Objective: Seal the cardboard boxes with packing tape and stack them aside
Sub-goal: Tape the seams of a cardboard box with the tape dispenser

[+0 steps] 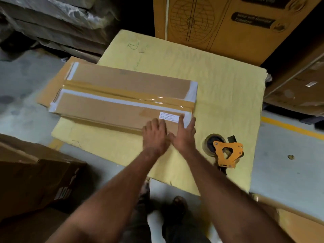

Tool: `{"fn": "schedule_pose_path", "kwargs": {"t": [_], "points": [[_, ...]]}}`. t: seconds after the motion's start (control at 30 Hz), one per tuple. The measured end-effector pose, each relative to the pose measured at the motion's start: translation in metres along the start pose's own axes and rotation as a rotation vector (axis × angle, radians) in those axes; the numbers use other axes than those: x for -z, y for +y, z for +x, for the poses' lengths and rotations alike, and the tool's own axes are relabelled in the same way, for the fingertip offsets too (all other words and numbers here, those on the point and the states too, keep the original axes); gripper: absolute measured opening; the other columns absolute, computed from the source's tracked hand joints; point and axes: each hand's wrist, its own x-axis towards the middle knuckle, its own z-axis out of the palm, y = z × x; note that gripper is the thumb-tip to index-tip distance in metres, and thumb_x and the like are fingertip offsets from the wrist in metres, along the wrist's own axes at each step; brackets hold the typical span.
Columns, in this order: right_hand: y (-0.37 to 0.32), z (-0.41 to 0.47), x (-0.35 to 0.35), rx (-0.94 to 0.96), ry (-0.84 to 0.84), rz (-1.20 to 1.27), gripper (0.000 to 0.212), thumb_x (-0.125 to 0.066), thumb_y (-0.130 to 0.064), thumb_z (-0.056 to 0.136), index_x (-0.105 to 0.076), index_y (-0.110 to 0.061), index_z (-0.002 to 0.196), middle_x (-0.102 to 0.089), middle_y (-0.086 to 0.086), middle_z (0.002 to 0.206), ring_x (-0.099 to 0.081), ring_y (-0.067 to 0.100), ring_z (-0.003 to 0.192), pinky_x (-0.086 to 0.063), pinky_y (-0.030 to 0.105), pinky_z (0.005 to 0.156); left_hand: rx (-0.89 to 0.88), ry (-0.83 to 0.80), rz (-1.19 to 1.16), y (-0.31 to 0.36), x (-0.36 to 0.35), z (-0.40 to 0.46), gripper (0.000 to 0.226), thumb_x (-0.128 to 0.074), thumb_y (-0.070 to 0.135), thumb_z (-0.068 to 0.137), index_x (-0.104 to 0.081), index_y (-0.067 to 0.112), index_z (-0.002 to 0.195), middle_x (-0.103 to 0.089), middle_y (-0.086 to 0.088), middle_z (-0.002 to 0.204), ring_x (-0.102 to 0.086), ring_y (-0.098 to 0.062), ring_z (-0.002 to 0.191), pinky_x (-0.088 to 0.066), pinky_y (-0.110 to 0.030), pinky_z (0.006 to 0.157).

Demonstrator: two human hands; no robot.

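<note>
- Nearest to me are my two bare forearms, reaching forward over my shoes [177, 204] on the grey floor [287, 172].
- My left hand [155, 135] lies palm down with its fingers straight and relaxed, resting on the near long edge of the cardboard box [122, 99]; it grips nothing.
- My right hand [184, 135] sits just beside it, thumbs nearly touching, fingers straight and spread up onto the box's near right corner, beside a small white label [168, 117]; it too is flat and holds nothing.
- The box is long and flat, lying on a yellow sheet [219, 81] spread over the floor, with its left end over a piece of flat brown cardboard [50, 90].
- A strip of brown packing tape [122, 94] runs along the box's top seam from end to end, with white strips at both ends.
- The tape dispenser [226, 151], orange-framed with its roll, lies on the yellow sheet just right of my right wrist, apart from the box.
- Beyond the sheet stands a large printed carton [219, 23]; a dark open carton [35, 181] sits at my near left.
</note>
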Motion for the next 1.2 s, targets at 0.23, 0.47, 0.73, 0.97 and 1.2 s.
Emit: {"fn": "schedule_pose_path", "kwargs": {"t": [0.23,0.47,0.73,0.97,1.2], "points": [[0.014,0.052,0.022,0.124,-0.073,-0.165,0.088,-0.063,-0.050,0.092,-0.010,-0.027,0.159,0.021,0.017,0.163,-0.012,0.040,0.149,-0.029,0.050,0.115,-0.116,-0.157,0.078,-0.052,-0.010,0.051,0.086,-0.048,0.041,0.100,0.015,0.028,0.157,0.021,-0.017,0.163,0.012,-0.044,0.149,-0.005,-0.064,0.117],[0.015,0.062,0.026,0.065,-0.052,-0.240,0.087,-0.058,-0.059,0.091,-0.008,-0.034,0.158,0.014,0.011,0.165,-0.009,0.033,0.151,-0.033,0.055,0.112,-0.146,-0.182,0.006,-0.051,-0.009,0.056,0.095,-0.052,0.037,0.093,0.020,0.026,0.155,0.028,-0.020,0.160,0.020,-0.047,0.147,0.001,-0.067,0.114],[0.057,-0.027,-0.002,-0.145,0.500,0.000,0.050,-0.057,-0.037,0.094,-0.055,-0.003,0.130,-0.055,0.025,0.127,-0.052,0.042,0.116,-0.042,0.044,0.093,-0.583,-0.168,0.084,0.030,-0.012,0.015,0.083,-0.053,0.034,0.091,-0.011,0.007,0.157,0.002,-0.018,0.165,0.006,-0.036,0.152,0.002,-0.054,0.120],[0.160,-0.079,-0.022,-0.705,0.369,0.029,0.068,-0.078,-0.027,0.082,-0.041,-0.005,0.134,-0.061,0.023,0.119,-0.060,0.042,0.107,-0.049,0.050,0.090,-0.698,-0.447,0.224,0.097,-0.073,-0.049,0.067,-0.047,0.040,0.099,-0.023,0.013,0.155,-0.019,-0.012,0.163,0.009,-0.033,0.152,0.006,-0.053,0.122],[0.186,-0.068,-0.018,-0.831,0.287,0.242,0.049,-0.072,-0.020,0.088,-0.044,-0.007,0.126,-0.059,0.019,0.123,-0.058,0.041,0.114,-0.051,0.051,0.085,-0.572,-0.579,0.230,0.078,-0.084,-0.073,0.061,-0.044,0.040,0.100,-0.030,0.015,0.153,-0.030,-0.010,0.160,-0.003,-0.032,0.153,-0.003,-0.049,0.122]]}}
